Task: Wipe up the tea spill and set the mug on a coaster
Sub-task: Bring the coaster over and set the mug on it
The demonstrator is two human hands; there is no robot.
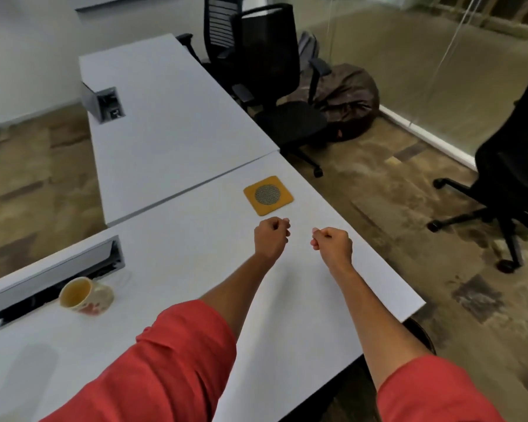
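Note:
A cream mug point(86, 295) with red marks lies tipped on its side at the left of the white desk point(171, 263), its mouth facing me, by the cable box. A yellow square coaster point(268, 194) with a grey round centre lies near the desk's right edge. My left hand point(271, 237) and my right hand point(333, 243) are both held out over the desk just below the coaster, fingers curled into fists, holding nothing. No spill or cloth is plainly visible.
An open cable box point(55, 278) sits in the desk behind the mug, and a second one point(107, 105) in the far desk. Black office chairs point(272, 74) stand to the right, another chair point(512, 159) at far right. A brown beanbag point(348, 99) lies on the floor.

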